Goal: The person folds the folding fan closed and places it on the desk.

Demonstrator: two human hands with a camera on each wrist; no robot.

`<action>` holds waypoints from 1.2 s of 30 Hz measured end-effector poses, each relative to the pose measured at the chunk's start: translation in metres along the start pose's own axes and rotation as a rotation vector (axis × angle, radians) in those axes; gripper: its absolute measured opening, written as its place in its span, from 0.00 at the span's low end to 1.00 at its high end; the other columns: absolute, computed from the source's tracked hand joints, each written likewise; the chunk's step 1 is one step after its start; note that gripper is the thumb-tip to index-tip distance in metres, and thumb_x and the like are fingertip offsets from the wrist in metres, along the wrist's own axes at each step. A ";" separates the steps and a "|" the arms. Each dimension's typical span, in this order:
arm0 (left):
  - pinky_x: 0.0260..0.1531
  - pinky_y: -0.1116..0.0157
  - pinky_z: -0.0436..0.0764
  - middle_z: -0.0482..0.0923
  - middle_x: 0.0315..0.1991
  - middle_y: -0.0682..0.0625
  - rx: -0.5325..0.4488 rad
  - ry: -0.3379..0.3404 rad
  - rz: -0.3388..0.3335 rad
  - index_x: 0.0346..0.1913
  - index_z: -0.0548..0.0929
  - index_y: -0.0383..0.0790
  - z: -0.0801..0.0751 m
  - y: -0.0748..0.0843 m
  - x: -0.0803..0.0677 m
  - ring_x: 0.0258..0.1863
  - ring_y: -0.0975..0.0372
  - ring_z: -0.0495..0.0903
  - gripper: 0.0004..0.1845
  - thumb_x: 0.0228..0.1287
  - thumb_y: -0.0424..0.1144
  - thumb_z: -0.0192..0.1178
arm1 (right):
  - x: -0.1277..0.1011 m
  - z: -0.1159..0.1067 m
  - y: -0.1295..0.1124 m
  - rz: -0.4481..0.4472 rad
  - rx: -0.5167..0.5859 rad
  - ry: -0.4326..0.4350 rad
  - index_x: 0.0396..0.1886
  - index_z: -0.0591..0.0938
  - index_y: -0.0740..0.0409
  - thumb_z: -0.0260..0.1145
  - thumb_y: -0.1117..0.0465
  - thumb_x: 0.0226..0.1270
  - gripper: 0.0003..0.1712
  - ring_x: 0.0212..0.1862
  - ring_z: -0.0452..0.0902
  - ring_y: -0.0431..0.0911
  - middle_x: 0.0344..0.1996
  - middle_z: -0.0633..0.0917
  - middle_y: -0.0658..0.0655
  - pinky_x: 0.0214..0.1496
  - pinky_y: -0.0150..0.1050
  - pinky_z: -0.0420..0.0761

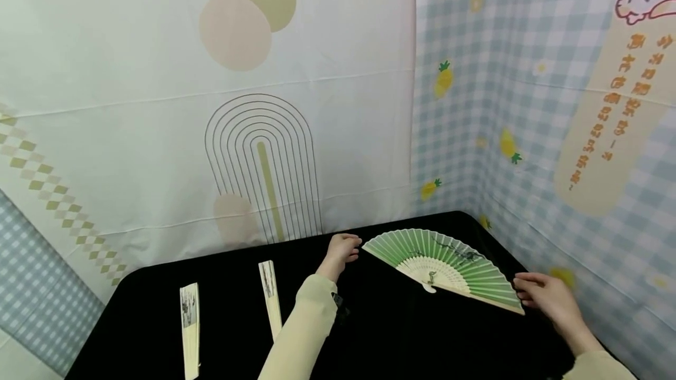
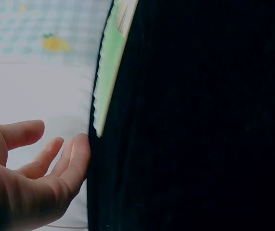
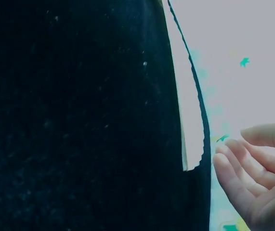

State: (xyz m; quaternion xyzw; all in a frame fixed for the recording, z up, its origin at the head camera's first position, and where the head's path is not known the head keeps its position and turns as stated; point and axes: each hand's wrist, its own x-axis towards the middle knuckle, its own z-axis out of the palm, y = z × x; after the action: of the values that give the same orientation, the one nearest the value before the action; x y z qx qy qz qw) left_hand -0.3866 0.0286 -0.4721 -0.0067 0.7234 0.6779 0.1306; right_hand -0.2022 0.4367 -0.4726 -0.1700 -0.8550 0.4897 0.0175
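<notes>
A green folding fan [image 1: 475,260] lies spread on the black table, its pale ribs meeting at a pivot with a small tassel toward the front. Dark painted branches cross its pleated leaf. My left hand [image 1: 340,252] is beside the fan's left tip, thumb and fingers parted and loosely bent; the left wrist view shows a small gap between those fingers [image 2: 79,154] and the tip. Close to the opposite tip, my right hand [image 1: 551,298] has its fingers relaxed. In the right wrist view nothing lies between its thumb and fingers [image 3: 226,171].
Two folded fans with pale ribs lie to the left on the black table [image 1: 401,339]: one folded fan [image 1: 190,333] farther left, another folded fan [image 1: 269,295] partly behind my left sleeve. A white patterned curtain [image 1: 359,133] and a checked curtain [image 1: 528,186] stand behind the table.
</notes>
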 end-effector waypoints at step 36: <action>0.32 0.69 0.82 0.81 0.47 0.38 0.184 0.048 0.071 0.57 0.81 0.24 0.007 -0.015 0.009 0.39 0.54 0.81 0.17 0.69 0.31 0.60 | 0.007 0.016 0.002 0.117 -0.112 -0.070 0.63 0.72 0.81 0.63 0.40 0.71 0.45 0.50 0.78 0.64 0.63 0.69 0.81 0.42 0.50 0.84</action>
State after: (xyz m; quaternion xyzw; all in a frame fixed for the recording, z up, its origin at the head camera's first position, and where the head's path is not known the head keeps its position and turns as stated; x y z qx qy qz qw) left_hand -0.3916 0.0356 -0.4889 0.0148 0.7853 0.6125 0.0893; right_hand -0.2110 0.4263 -0.4839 -0.2031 -0.8698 0.4468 -0.0506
